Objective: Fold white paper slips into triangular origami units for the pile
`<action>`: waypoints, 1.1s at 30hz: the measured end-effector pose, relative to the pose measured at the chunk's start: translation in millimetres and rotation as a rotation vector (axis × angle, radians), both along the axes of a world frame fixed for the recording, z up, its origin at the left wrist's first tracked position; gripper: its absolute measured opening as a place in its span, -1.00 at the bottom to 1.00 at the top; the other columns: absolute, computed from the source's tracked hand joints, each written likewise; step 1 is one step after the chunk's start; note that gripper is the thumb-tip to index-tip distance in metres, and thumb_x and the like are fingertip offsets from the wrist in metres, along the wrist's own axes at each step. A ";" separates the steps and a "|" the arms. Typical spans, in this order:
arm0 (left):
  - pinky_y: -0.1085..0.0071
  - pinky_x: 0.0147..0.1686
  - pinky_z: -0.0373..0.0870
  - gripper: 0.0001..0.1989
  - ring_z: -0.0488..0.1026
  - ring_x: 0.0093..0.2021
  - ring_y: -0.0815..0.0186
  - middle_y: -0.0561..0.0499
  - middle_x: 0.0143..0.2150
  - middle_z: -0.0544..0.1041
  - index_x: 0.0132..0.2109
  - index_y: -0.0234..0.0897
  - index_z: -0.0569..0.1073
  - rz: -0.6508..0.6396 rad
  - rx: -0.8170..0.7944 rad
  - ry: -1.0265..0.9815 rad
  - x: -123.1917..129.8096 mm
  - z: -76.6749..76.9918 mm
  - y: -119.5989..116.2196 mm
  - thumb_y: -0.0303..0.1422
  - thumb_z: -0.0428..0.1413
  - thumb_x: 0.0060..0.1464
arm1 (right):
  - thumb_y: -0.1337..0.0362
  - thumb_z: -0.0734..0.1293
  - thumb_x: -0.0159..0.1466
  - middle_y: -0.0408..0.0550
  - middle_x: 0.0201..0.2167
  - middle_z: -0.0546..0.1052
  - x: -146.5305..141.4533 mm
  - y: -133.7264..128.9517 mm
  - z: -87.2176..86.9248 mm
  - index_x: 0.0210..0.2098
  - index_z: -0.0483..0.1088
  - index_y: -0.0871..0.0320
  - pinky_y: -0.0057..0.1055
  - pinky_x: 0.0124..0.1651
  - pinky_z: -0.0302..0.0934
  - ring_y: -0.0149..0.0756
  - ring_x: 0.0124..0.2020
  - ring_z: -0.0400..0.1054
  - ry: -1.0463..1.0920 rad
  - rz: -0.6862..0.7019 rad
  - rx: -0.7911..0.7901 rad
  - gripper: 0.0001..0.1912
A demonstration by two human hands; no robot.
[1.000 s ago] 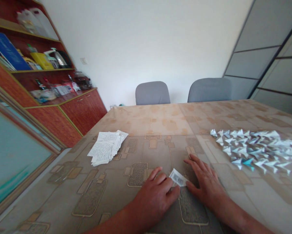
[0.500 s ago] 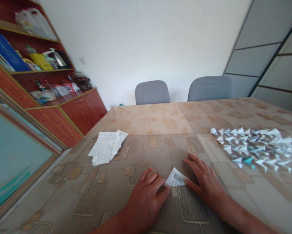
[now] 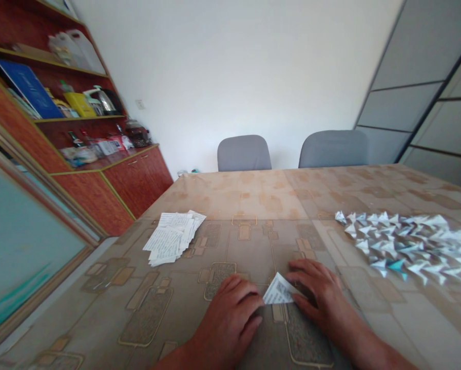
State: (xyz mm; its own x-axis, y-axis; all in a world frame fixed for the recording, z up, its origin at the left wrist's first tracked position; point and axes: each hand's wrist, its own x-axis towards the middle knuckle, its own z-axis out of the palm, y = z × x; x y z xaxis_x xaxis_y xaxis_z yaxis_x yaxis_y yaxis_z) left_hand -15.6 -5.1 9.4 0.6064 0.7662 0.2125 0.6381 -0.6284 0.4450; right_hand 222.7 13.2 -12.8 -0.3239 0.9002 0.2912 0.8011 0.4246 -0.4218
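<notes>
A small printed paper folded into a triangle [image 3: 279, 291] lies on the table in front of me, point away from me. At its left corner are the bent fingertips of my left hand [image 3: 230, 321]; the thumb is apart below them, so that hand is open. My right hand [image 3: 323, 295] is closed over the paper's right corner, thumb at the lower edge and fingers above, hiding that corner. Left of my hands is a loose pile of printed paper slips [image 3: 174, 236]. Rows of small folded paper pieces [image 3: 403, 241], mostly white, stand at the right.
The table [image 3: 230, 195] has a patterned cover. Two grey chairs [image 3: 244, 153] [image 3: 333, 149] stand behind its far edge. On the left is a red-brown cabinet [image 3: 141, 177] with shelves holding a blue box [image 3: 32, 90], a yellow container [image 3: 80, 104] and a kettle [image 3: 106, 103].
My left thumb has drawn back from the paper's left corner. The right fingers have curled in closer over the right side. The whole view has shifted slightly.
</notes>
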 end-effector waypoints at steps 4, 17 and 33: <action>0.24 0.02 0.23 -0.68 0.32 -0.04 0.16 -0.03 -0.06 0.45 -0.02 -0.21 0.42 0.091 -0.087 -0.072 11.1 1.3 9.9 -0.36 0.22 0.06 | 0.47 0.35 0.10 0.03 -0.08 0.53 -1.8 0.2 1.8 -0.29 0.51 0.08 -0.03 0.02 0.22 -0.01 0.00 0.36 0.041 0.002 -0.023 -0.78; 0.24 -0.03 0.23 -0.68 0.34 -0.06 0.15 -0.01 -0.09 0.45 -0.10 -0.19 0.45 0.155 -0.006 -0.123 27.5 -11.5 16.0 -0.41 0.27 -0.04 | 0.48 0.39 0.10 -0.01 -0.12 0.49 -6.4 -4.5 6.1 -0.21 0.49 0.03 -0.09 -0.02 0.15 -0.03 -0.06 0.31 0.070 0.039 -0.052 -0.71; 0.24 0.04 0.28 -0.89 0.42 0.04 0.17 -0.06 -0.11 0.58 -0.32 -0.24 0.44 -0.035 0.075 -0.658 27.8 6.3 21.8 -0.49 0.22 0.03 | 0.17 0.30 0.29 -0.03 -0.13 0.46 -6.3 -8.3 16.5 -0.40 0.39 0.10 -0.36 -0.09 0.26 -0.19 -0.08 0.38 0.575 0.126 -0.218 -0.82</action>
State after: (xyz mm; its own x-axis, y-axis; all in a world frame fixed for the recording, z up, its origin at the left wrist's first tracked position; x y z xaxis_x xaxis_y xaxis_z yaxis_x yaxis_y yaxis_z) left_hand 12.2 16.6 15.7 0.3565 0.7172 0.5988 0.2266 -0.6881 0.6893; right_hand 216.3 4.8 3.7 -0.2775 0.9236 0.2645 0.3698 0.3568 -0.8579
